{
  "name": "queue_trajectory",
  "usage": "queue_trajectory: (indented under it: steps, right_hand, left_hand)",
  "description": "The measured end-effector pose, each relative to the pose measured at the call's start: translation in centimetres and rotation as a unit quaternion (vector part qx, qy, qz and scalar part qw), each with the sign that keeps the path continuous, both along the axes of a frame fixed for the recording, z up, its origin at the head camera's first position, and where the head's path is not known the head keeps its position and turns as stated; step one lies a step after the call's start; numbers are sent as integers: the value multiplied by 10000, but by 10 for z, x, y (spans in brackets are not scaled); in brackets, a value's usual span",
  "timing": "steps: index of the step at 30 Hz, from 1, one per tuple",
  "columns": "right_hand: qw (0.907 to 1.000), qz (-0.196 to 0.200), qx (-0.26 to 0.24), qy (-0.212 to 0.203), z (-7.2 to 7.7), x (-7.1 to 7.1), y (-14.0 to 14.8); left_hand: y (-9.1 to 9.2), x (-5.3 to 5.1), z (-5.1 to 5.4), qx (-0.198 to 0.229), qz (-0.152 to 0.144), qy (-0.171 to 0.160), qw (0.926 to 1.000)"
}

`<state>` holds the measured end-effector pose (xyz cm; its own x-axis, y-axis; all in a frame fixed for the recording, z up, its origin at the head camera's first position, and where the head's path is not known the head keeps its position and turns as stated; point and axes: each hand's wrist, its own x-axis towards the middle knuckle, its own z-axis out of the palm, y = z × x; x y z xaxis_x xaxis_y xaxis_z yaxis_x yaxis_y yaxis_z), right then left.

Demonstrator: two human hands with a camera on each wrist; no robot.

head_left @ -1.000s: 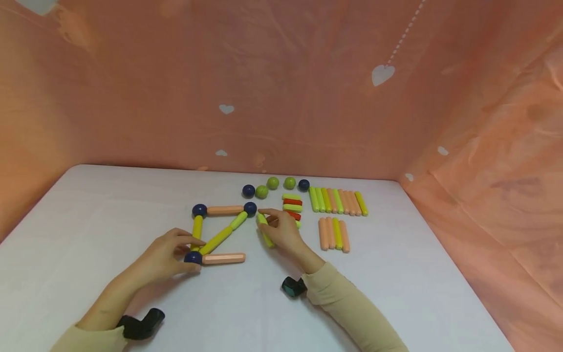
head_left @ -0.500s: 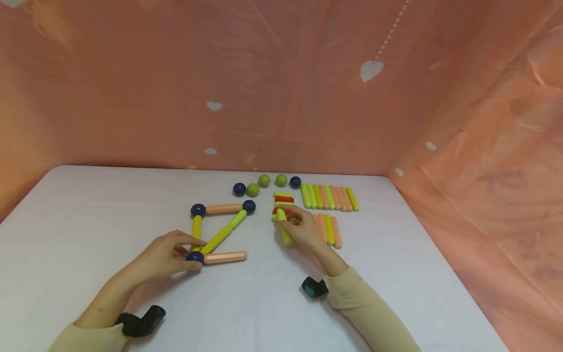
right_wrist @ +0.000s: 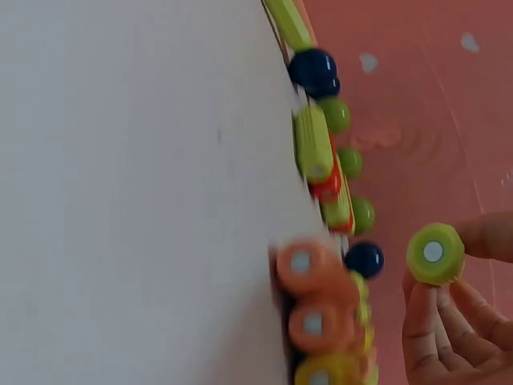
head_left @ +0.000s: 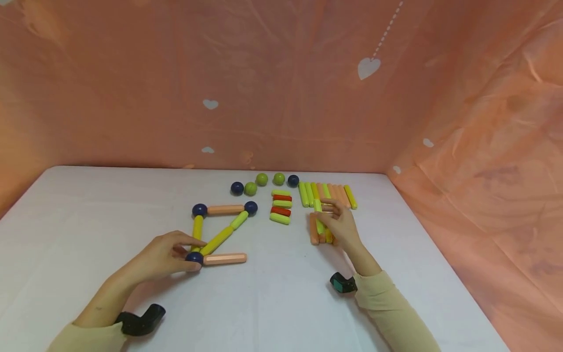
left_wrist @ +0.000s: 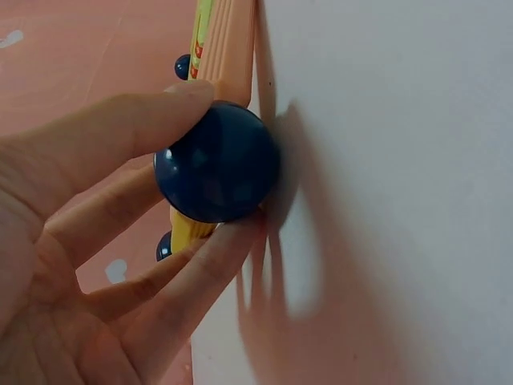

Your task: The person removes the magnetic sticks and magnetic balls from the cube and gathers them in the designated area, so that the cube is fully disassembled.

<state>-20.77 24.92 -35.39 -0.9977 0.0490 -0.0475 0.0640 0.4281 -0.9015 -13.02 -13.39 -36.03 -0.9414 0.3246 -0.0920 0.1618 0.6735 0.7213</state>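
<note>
My left hand (head_left: 163,256) grips a dark blue ball (left_wrist: 218,164) between thumb and fingers at the near-left corner of a joined frame lying on the table. From that ball run a peach stick (head_left: 225,259), a yellow stick (head_left: 197,227) and a slanting yellow stick (head_left: 217,240). The slanting one meets a short lime stick (head_left: 239,220), which reaches a far blue ball (head_left: 250,208). Another peach stick (head_left: 225,209) links the two far balls. In the right wrist view, my right hand (right_wrist: 461,321) pinches a lime-green stick (right_wrist: 434,255), raised over the near row of sticks.
A far row of green, yellow and peach sticks (head_left: 352,197) lies at the back right. Nearer is a short row with a peach stick (head_left: 313,230), partly hidden by my hand. Short red and lime sticks (head_left: 280,211) form a stack-like column. Loose green balls (head_left: 261,179) and blue balls (head_left: 237,188) sit behind.
My right hand has carried the lime-green stick rightward, from beside the frame past the short red and lime sticks to above the near row. My left hand stays on its ball.
</note>
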Motion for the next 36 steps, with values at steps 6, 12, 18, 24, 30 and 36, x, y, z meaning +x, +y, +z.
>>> queue_trajectory:
  steps: [6,12,18,24,30,36]
  right_hand:
    - [9996,-220,155,-18,-1,1,19]
    - [9973,-603,381,-168,-4,1,37]
    - [9957,-605,571,-402,-9,1,46]
    - [9933,-470,982,-376,-15,3,51]
    - [9924,-347,1127,-347,-13,5,52]
    - [9889,-516,1349,336,-8,7,41]
  left_hand:
    - [0,2,-1,94,32,16,9999]
    - [-1,3,-2,56,71,14,10000]
    - [-1,3,-2,29,73,39,10000]
    - [1,2,-2,-9,59,76,10000]
    - [4,3,-1,20,38,65,10000]
    - [3,3,-1,-9,-19,16,10000]
